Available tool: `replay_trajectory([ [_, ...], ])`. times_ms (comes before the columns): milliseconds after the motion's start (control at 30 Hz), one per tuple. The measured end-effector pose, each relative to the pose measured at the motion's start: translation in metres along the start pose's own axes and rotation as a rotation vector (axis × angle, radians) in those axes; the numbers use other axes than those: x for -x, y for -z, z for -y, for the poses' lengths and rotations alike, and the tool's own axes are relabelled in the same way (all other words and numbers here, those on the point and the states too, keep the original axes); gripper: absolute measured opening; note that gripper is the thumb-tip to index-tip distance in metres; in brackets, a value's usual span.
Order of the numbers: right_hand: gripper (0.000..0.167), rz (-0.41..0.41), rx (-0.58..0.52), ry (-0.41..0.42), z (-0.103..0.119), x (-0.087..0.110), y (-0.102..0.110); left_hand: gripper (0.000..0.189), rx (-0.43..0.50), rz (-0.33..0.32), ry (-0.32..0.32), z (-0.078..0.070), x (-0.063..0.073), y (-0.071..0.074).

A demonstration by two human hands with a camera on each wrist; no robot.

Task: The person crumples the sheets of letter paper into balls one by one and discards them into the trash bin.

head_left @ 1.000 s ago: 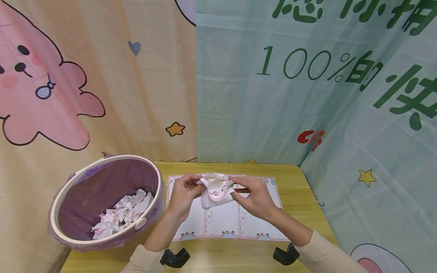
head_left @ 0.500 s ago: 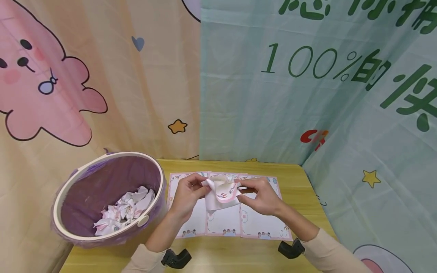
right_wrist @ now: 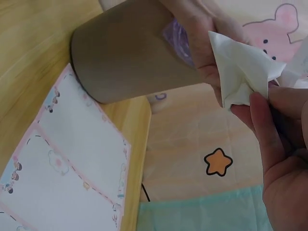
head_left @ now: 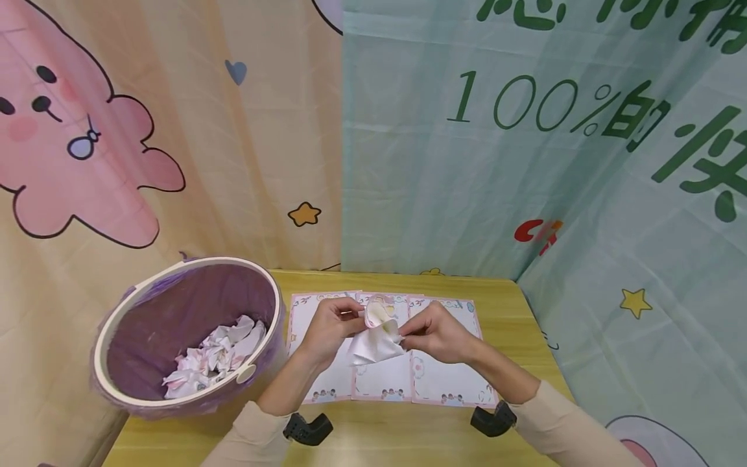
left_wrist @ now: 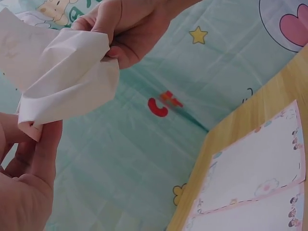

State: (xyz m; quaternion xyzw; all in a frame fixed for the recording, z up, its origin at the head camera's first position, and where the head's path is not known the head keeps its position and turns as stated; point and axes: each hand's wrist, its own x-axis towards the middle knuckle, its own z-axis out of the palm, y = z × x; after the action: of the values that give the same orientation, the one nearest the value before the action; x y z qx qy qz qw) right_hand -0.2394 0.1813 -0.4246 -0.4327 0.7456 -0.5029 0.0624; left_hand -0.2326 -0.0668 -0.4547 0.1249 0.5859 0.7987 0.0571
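Note:
A partly crumpled sheet of paper point(head_left: 376, 344), white with a pink printed border, is held up between both hands over the table. My left hand point(head_left: 330, 327) pinches its left side between thumb and fingers. On the other side, my right hand point(head_left: 439, 334) pinches the right edge. In the left wrist view the paper point(left_wrist: 67, 72) shows folds and a curled lower corner. The right wrist view has the paper point(right_wrist: 245, 67) bent near the right thumb. Below the hands lie flat sheets with pink borders point(head_left: 452, 370), side by side and partly covered by the hands.
To the left stands a bin point(head_left: 102, 363) with a cream rim and purple liner. Crumpled papers point(head_left: 216, 353) lie inside it. The wooden table point(head_left: 397, 431) meets patterned curtains point(head_left: 420, 194) at the back and right.
The paper between my hands has been turned and bunched differently; its printed flap now faces up and left, with plain white below. My right hand has shifted slightly and its fingers have drawn in.

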Motion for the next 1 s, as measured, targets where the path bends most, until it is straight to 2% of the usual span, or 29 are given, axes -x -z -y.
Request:
replay_trajectory([
  [67, 0.013, 0.026, -0.027, -0.035, -0.001, 0.000, 0.000, 0.026, -0.003, 0.023, 0.023, 0.001, -0.001, 0.002],
  [133, 0.012, 0.016, -0.032, -0.072, -0.002, 0.001, -0.001, 0.024, -0.016, 0.018, 0.036, 0.002, -0.002, 0.003],
  [300, 0.015, -0.085, -0.026, -0.146, 0.000, 0.001, -0.007, 0.010, -0.041, -0.035, 0.028, 0.002, -0.002, 0.004],
  [400, 0.017, -0.148, -0.040, -0.182, 0.002, 0.001, -0.009, 0.016, 0.000, -0.053, 0.020, 0.001, 0.000, 0.003],
  [467, 0.017, -0.161, -0.049, -0.202, 0.004, 0.001, -0.009, 0.019, 0.036, -0.058, 0.021, 0.000, 0.002, 0.001],
  [567, 0.019, -0.127, -0.056, -0.190, 0.006, 0.004, -0.007, 0.021, 0.044, -0.107, 0.000, 0.001, 0.004, -0.001],
  [667, 0.024, -0.089, -0.055, -0.150, 0.007, 0.006, -0.005, 0.021, 0.007, -0.182, -0.042, 0.002, 0.004, 0.000],
  [733, 0.027, -0.092, -0.057, -0.123, 0.009, 0.006, -0.007, 0.020, -0.024, -0.228, -0.069, 0.003, 0.003, 0.000],
  [867, 0.035, -0.162, -0.062, -0.109, 0.015, 0.004, -0.014, 0.020, -0.054, -0.280, -0.104, 0.001, 0.005, -0.002],
  [1000, 0.052, -0.260, 0.026, -0.098, 0.020, 0.001, -0.027, 0.017, -0.092, -0.323, -0.143, -0.001, 0.008, -0.006],
])
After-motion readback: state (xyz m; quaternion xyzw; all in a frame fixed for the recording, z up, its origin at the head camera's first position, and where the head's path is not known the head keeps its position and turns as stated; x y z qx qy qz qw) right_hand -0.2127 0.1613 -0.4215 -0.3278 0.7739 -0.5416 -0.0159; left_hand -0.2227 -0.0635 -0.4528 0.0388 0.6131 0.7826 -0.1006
